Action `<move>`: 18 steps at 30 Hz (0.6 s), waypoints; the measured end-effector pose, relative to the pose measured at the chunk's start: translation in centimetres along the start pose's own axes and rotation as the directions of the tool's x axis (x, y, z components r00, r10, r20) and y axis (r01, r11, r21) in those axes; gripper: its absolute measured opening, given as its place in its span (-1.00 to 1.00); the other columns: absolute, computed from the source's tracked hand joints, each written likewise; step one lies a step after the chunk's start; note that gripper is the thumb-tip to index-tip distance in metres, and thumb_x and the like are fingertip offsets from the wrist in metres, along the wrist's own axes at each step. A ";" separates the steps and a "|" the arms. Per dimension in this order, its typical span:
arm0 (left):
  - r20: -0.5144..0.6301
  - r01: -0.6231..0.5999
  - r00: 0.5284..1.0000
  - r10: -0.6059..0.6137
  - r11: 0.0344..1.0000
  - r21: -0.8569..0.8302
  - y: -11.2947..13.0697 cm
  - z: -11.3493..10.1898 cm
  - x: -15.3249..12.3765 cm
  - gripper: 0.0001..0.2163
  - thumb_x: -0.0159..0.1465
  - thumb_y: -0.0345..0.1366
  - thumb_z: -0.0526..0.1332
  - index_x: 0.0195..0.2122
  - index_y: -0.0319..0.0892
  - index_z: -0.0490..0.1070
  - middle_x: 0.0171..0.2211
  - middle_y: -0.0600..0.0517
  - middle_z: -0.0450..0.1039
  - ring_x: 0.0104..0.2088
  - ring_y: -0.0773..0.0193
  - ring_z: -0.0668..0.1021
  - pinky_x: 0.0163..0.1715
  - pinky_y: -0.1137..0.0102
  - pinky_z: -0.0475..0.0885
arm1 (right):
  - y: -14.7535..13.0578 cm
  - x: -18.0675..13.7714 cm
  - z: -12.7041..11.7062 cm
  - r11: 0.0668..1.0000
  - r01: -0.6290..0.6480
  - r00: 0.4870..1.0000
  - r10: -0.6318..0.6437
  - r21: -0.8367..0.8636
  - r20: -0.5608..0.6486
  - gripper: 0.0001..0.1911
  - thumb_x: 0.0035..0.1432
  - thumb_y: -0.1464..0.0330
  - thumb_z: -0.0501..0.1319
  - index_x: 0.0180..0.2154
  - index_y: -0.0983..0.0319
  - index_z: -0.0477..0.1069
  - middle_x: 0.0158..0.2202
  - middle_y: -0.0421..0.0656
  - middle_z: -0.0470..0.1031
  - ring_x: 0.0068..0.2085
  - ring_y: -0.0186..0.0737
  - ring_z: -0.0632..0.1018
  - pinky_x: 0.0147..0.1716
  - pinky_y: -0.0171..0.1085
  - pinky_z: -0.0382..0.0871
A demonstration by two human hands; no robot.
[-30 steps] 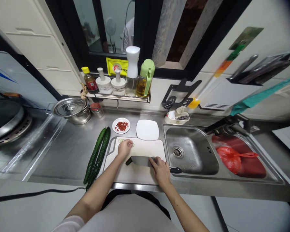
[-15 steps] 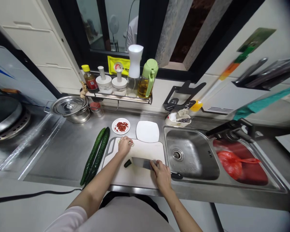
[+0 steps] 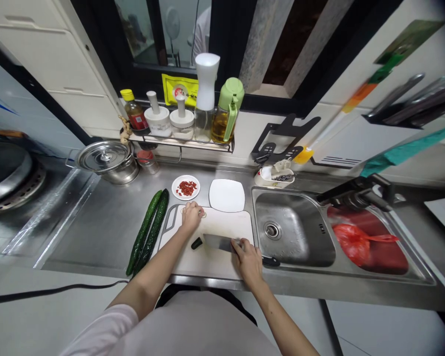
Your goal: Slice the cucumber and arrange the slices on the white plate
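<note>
My right hand (image 3: 249, 259) grips a kitchen knife (image 3: 218, 242) near the rear of its blade, which lies low over the white cutting board (image 3: 211, 267). The knife's black handle sticks out past my hand toward the sink. At the board's far edge, my left hand (image 3: 192, 216) has its fingers curled together beside a small pale round slice (image 3: 204, 214); what they pinch is hidden. A short dark green cucumber end (image 3: 196, 243) rests on the board, just left of the blade tip. Two whole cucumbers (image 3: 148, 230) lie side by side left of the board.
Behind the board stand a plate of chopped red pieces (image 3: 186, 195) and a white square dish (image 3: 227, 195). The sink (image 3: 296, 237) adjoins on the right, with a red plastic bag (image 3: 352, 244) in its second basin. A lidded pot (image 3: 120, 170) stands back left, below a seasoning shelf (image 3: 193, 143).
The view has tilted slightly, so the counter sits a little higher in the picture. Both hands, the knife and the cucumber end keep nearly the same places on the board.
</note>
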State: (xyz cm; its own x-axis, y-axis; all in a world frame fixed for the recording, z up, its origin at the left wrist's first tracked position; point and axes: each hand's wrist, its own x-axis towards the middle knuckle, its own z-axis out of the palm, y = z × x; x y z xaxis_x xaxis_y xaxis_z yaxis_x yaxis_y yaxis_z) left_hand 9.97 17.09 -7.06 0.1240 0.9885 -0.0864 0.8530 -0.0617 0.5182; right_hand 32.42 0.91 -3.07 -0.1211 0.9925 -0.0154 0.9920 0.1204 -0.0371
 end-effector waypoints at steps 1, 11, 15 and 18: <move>-0.001 -0.001 1.000 0.001 1.000 -0.001 0.0 0.0 0.0 -0.88 0.22 -0.22 0.23 -0.35 -0.07 0.56 -0.22 -0.04 0.41 -0.10 0.10 0.35 -0.08 0.24 0.25 | 0.0 0.0 0.0 1.000 -0.002 1.000 0.002 0.001 0.001 -0.62 0.30 0.35 0.08 0.11 0.00 0.38 -0.03 -0.07 0.38 -0.17 -0.21 0.41 -0.21 -0.24 0.07; -0.196 0.111 0.968 -0.156 0.968 -0.223 -1.4 -1.1 -2.2 -0.80 0.28 -0.28 0.10 -0.21 -0.11 0.52 -0.23 -0.05 0.45 -0.13 0.13 0.42 -0.07 0.26 0.31 | -0.2 -0.6 0.1 1.000 0.012 0.999 -0.012 0.007 -0.039 -0.62 0.28 0.38 0.09 0.09 0.00 0.40 -0.04 -0.09 0.38 -0.20 -0.23 0.41 -0.21 -0.25 0.08; -0.222 0.095 0.961 -0.162 0.954 -0.285 -2.2 -1.1 -6.0 -0.77 0.30 -0.26 0.07 -0.18 -0.12 0.50 -0.23 -0.05 0.47 -0.18 0.16 0.46 -0.11 0.27 0.37 | -0.4 -0.7 0.4 1.000 0.003 0.999 -0.002 0.020 -0.053 -0.64 0.30 0.33 0.07 0.09 0.00 0.40 -0.05 -0.08 0.38 -0.19 -0.23 0.40 -0.22 -0.25 0.07; -0.172 0.043 0.981 -0.091 0.963 -0.265 -2.3 -0.5 -9.3 -0.78 0.30 -0.26 0.07 -0.21 -0.11 0.50 -0.22 -0.05 0.48 -0.16 0.16 0.47 -0.11 0.26 0.38 | -0.5 -0.7 0.4 1.000 -0.003 0.999 0.004 0.029 -0.054 -0.64 0.31 0.34 0.07 0.09 -0.01 0.40 -0.05 -0.08 0.38 -0.19 -0.23 0.40 -0.22 -0.25 0.07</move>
State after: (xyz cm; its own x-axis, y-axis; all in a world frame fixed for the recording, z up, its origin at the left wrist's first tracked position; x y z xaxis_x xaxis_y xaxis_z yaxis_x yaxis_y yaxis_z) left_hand 6.61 8.11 -7.03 -0.0437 0.9989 0.0147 0.6927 0.0197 0.7209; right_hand 31.98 0.11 -3.42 -0.1146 0.9927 0.0380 0.9910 0.1169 -0.0657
